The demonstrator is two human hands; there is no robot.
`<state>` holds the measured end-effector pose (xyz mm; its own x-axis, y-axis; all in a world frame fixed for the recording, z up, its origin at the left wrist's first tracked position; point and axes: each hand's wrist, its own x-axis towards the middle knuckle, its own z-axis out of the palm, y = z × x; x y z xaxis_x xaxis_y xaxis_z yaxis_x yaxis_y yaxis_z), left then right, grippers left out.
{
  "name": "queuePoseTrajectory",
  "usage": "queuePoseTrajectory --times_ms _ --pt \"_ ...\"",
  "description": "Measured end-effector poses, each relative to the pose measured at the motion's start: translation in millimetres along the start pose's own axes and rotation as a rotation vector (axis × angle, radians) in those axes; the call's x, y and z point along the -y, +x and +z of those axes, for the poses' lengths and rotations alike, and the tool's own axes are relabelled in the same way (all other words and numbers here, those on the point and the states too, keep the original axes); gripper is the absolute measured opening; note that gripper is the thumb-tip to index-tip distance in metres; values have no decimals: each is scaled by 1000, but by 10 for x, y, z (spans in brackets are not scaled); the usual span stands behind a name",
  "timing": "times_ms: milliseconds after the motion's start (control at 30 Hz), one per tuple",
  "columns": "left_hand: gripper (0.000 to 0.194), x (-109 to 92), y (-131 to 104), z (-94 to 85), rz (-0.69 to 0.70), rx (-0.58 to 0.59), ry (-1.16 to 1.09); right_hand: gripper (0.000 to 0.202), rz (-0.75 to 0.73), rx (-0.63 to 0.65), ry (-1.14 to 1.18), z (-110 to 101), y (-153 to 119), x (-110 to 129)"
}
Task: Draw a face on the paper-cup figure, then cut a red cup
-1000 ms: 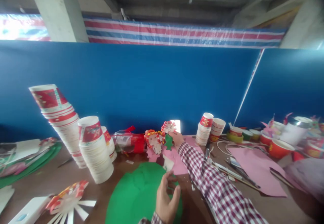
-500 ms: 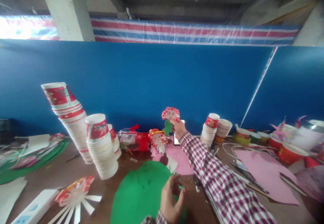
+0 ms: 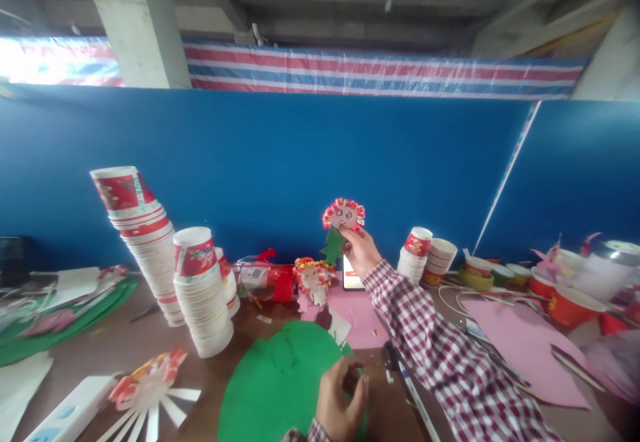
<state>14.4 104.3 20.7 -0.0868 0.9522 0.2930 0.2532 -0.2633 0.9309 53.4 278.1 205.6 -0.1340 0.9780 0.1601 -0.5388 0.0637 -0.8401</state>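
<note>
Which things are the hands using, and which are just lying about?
Seem in use:
paper face, pinched by the right hand
green cutout just below it
green sheet by the left hand

Seem to be just lying about:
cup stacks
pen
pink sheet at far right

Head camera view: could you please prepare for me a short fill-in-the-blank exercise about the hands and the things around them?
1. The cut-out figure with a drawn face is held in the person's ____ hand.
2. The left hand is at a large rounded sheet whose colour is ____.
3. The tall leaning stack on the left of the picture is made of paper ____.
4. The big panel behind the table is coloured ____.

Missing words: right; green; cups; blue.
</note>
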Motion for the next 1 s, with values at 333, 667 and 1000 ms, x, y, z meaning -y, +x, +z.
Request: queuePoseTrajectory --times_ms 333,667,1000 --pt "26 19 10 -1 16 7 41 23 -279 -49 -147 -58 -84 228" --pt "25 -77 -7 -24 7 15 28 23 -556 -194 -405 -140 -186 369" --pt "21 -101 6 -16 -9 2 26 21 -353 -157 -321 -319 -232 209"
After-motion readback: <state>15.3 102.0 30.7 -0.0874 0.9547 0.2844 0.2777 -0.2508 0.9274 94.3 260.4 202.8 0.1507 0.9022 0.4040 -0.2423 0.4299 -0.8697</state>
